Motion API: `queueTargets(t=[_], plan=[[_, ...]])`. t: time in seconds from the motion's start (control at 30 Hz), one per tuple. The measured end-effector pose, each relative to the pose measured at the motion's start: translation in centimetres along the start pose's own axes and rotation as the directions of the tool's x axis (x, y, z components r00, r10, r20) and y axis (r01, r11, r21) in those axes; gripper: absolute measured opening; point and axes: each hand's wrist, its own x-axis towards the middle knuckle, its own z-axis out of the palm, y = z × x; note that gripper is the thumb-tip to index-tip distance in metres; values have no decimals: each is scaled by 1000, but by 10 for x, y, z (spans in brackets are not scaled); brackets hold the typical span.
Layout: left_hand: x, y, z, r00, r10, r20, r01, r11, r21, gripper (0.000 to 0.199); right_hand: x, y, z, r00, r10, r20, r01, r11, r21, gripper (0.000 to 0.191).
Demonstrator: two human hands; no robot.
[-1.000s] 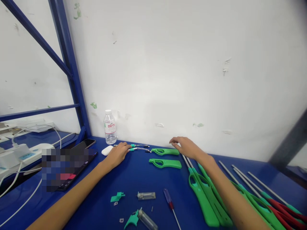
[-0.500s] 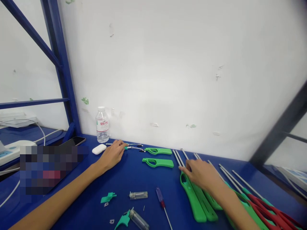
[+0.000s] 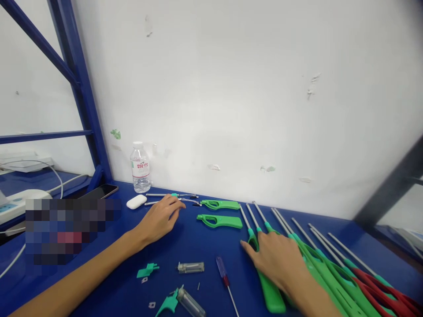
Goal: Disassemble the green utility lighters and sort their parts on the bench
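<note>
Both sets of fingers half-open: your left hand point(image 3: 160, 220) overlaps a metal rod point(image 3: 151, 203); your right hand point(image 3: 280, 259), likely steadying, covers green lighters point(image 3: 271, 296); grips unclear

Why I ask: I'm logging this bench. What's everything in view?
Bottle: one, clear, back left
Case: one, white, beside bottle
Phone: one, black, left
Power strip: one, white, left
Cables: several, white, left
Blurred item: one, left
Wired rods: two, silver, back
Handle shells: two, green, centre
Cylinders: two, clear, front
Screwdriver: one, purple, front
Metal bits: three, silver, front
Molded pieces: two, teal, front
Rod-tipped tools: several, green/red, right
Table: one, blue, beneath
Frame: one, blue, left
Wall: one, white, behind
Left hand: one, at wired rods
Right hand: one, on green tools
</note>
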Motion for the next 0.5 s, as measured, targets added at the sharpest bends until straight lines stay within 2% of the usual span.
queueTargets(t=[0.13,0.3,0.4,0.5], plan=[[0,2,0,1000,11,-8,-12,999,-32,17,-1,3,-7,999,45,-16,-45,999,15,44],[2,11,-8,1000,3,-4,-3,998,-68,29,-1,22,-24,980,169,-102,-166,985,40,38],[0,30,-20,998,35,50,-30,994,-102,29,0,26,-25,972,163,-166,-140,979,146,29],[-8,63,-34,976,129,174,-101,982,-162,19,-1,20,-18,948,135,-287,-37,945,324,27]])
